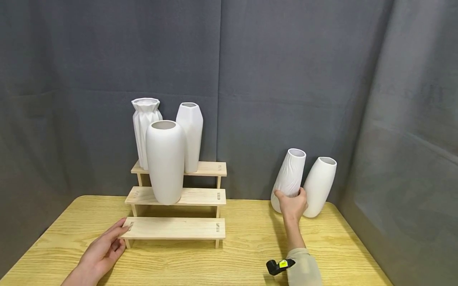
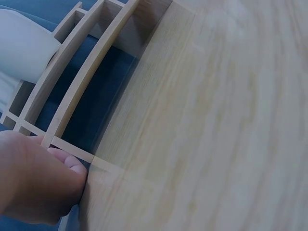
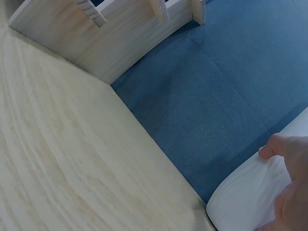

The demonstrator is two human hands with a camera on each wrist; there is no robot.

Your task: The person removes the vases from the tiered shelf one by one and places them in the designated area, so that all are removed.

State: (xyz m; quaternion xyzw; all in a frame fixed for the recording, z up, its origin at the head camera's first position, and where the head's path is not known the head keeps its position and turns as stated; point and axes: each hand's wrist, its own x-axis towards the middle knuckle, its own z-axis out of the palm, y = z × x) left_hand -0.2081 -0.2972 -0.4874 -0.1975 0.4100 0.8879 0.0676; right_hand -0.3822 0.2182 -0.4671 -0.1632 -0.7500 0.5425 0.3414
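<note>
My left hand (image 1: 103, 250) grips the left end of the lowest step of a three-tier wooden stand (image 1: 175, 229), thumb on top and the other fingers curled at its side. In the left wrist view the same hand (image 2: 43, 178) is at the stand's end. On the right, my right hand (image 1: 292, 203) holds a white vase with wavy ridges (image 1: 290, 174) low on its body, thumb on the left side. The right wrist view shows the thumb and fingers around that vase (image 3: 245, 192); its base is at the table's back edge. Beside it stands a smooth white vase (image 1: 320, 186).
A pleated white vase (image 1: 143, 127) and an angular white vase (image 1: 191, 139) stand on the top step. A large rounded white vase (image 1: 165, 163) is on the middle step. Grey curtains (image 1: 286, 71) hang behind the wooden table (image 1: 247, 254) and at its sides.
</note>
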